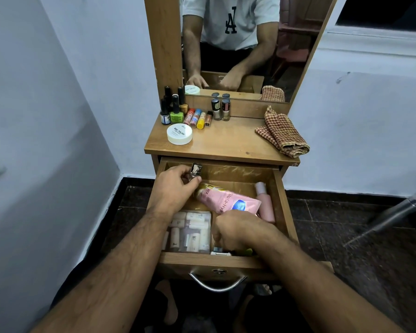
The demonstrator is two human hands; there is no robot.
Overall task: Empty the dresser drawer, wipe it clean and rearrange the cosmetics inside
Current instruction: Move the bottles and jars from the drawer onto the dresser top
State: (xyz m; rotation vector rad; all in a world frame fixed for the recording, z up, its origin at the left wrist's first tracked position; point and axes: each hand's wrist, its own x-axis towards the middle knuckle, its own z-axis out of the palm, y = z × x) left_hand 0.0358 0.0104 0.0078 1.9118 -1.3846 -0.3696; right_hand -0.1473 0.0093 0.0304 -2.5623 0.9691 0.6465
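Observation:
The wooden dresser drawer is pulled out below me. My left hand is at its back left corner, shut on a small bottle with a shiny silver cap. My right hand reaches into the front right part with its fingers curled down; what they hold is hidden. Between the hands lies a pink tube. A pink bottle lies along the right wall. A clear pouch of small white bottles fills the front left.
On the dresser top stand several nail polish bottles, small coloured tubes, two silver-capped bottles and a white round tub. A folded checked cloth lies at the right. A mirror rises behind; walls close in on both sides.

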